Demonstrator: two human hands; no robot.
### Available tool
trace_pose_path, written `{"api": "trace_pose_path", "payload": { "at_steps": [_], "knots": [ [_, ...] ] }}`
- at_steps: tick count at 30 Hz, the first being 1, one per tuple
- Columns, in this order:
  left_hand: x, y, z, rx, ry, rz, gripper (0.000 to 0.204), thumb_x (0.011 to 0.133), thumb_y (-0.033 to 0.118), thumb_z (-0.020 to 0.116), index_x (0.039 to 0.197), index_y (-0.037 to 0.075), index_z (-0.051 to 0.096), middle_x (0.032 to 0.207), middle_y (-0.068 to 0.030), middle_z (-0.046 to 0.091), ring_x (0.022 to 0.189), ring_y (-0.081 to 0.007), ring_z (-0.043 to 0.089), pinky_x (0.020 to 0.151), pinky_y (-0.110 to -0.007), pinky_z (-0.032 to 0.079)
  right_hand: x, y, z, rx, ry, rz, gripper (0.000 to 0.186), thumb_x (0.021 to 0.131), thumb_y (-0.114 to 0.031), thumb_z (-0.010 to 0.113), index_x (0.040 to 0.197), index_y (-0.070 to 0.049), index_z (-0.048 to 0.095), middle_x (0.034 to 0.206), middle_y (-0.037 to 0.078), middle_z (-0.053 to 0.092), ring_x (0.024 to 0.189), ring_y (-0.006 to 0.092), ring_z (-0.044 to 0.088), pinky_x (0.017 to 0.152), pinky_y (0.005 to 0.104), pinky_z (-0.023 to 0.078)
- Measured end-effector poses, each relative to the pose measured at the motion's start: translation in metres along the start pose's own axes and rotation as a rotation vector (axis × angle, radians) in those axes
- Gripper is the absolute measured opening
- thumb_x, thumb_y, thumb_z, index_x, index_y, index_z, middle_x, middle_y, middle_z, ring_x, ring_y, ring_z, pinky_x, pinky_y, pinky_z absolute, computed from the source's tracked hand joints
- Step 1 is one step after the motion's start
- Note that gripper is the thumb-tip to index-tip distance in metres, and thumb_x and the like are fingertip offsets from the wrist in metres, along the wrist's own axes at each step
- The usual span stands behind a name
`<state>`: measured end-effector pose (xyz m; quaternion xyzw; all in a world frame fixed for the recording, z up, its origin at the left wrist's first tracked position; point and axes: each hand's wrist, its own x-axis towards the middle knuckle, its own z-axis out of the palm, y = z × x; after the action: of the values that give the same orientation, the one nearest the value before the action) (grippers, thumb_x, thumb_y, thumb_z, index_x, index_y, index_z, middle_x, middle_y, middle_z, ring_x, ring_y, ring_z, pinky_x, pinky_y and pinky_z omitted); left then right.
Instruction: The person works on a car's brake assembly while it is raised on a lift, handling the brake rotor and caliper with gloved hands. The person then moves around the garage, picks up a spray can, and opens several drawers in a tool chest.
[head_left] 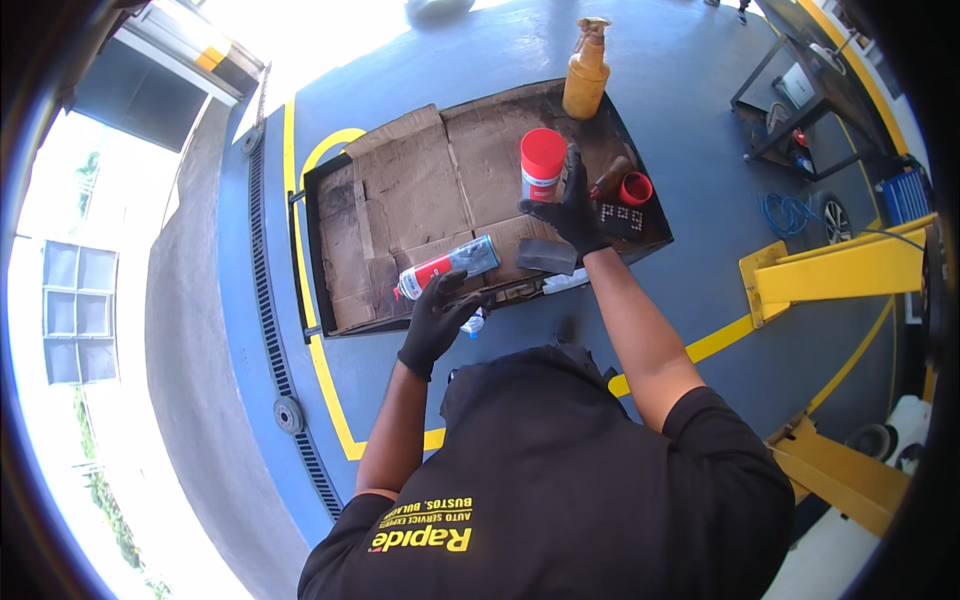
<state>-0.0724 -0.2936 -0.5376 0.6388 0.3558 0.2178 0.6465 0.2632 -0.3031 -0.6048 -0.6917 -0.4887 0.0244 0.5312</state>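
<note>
My right hand [572,212], in a black glove, is curved around the right side and lower end of a red-capped canister [541,165]. Its thumb lies under the canister and the fingers point up beside it. My left hand [437,322], also black-gloved, has its fingers apart at the near side of a red, white and blue spray can [450,266]. That can lies on its side on the cardboard; whether the fingertips touch it I cannot tell. Below the left fingers shows a small white and blue item [473,323], partly hidden.
A cardboard-lined black tray [312,262] lies under both hands. A yellow spray bottle [587,82] stands at its far right. A red cup [635,188], a black perforated block [621,219] and a dark sheet [546,256] lie nearby. Yellow lift arms [840,270] are at right.
</note>
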Motion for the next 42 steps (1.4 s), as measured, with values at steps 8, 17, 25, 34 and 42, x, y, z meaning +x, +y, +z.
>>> {"api": "trace_pose_path", "payload": {
  "at_steps": [8, 17, 25, 34, 42],
  "knots": [
    [0.029, 0.099, 0.025, 0.357, 0.352, 0.468, 0.114, 0.080, 0.018, 0.093, 0.165, 0.005, 0.020, 0.166, -0.0214, 0.034, 0.151, -0.0341, 0.042, 0.120, -0.049, 0.042, 0.017, -0.105, -0.002, 0.181, -0.237, -0.361, 0.068, 0.065, -0.027, 0.094, 0.120, -0.004, 0.061, 0.111, 0.017, 0.068, 0.102, 0.0389, 0.068, 0.089, 0.0470, 0.056],
    [0.054, 0.091, -0.023, -0.518, 0.386, 0.275, 0.044, 0.090, 0.010, 0.078, 0.130, -0.001, 0.063, 0.112, -0.0155, 0.071, 0.103, -0.0235, 0.072, 0.090, -0.038, 0.061, -0.045, -0.185, 0.009, 0.061, -0.368, -0.178, 0.069, 0.062, -0.028, 0.092, 0.118, -0.006, 0.059, 0.103, 0.015, 0.066, 0.093, 0.0374, 0.069, 0.080, 0.0482, 0.056],
    [0.125, 0.060, -0.031, -0.190, 0.390, 0.384, 0.048, 0.093, 0.029, 0.082, 0.126, -0.001, 0.065, 0.121, -0.0110, 0.067, 0.114, -0.0175, 0.064, 0.102, -0.032, 0.049, -0.040, -0.136, -0.025, -0.045, -0.064, 0.106, 0.069, 0.067, -0.034, 0.093, 0.120, -0.006, 0.060, 0.106, 0.018, 0.073, 0.097, 0.0380, 0.074, 0.084, 0.0480, 0.060],
    [0.198, -0.027, 0.071, 0.747, -0.012, 0.406, 0.078, 0.090, 0.035, 0.081, 0.150, -0.001, 0.045, 0.151, -0.0301, 0.049, 0.139, -0.0478, 0.048, 0.116, -0.053, 0.042, -0.073, -0.106, -0.116, 0.066, 0.072, 0.327, 0.086, 0.073, -0.022, 0.094, 0.146, -0.003, 0.051, 0.129, 0.016, 0.069, 0.117, 0.0296, 0.070, 0.100, 0.0428, 0.057],
    [0.196, 0.003, 0.045, 0.736, -0.239, 0.455, 0.077, 0.089, 0.035, 0.084, 0.152, 0.005, 0.050, 0.154, -0.0252, 0.052, 0.141, -0.0404, 0.053, 0.115, -0.048, 0.046, -0.098, -0.103, -0.136, 0.110, 0.001, 0.310, 0.081, 0.076, -0.023, 0.093, 0.144, -0.004, 0.053, 0.128, 0.014, 0.070, 0.116, 0.0276, 0.069, 0.101, 0.0419, 0.056]
  ]
}}
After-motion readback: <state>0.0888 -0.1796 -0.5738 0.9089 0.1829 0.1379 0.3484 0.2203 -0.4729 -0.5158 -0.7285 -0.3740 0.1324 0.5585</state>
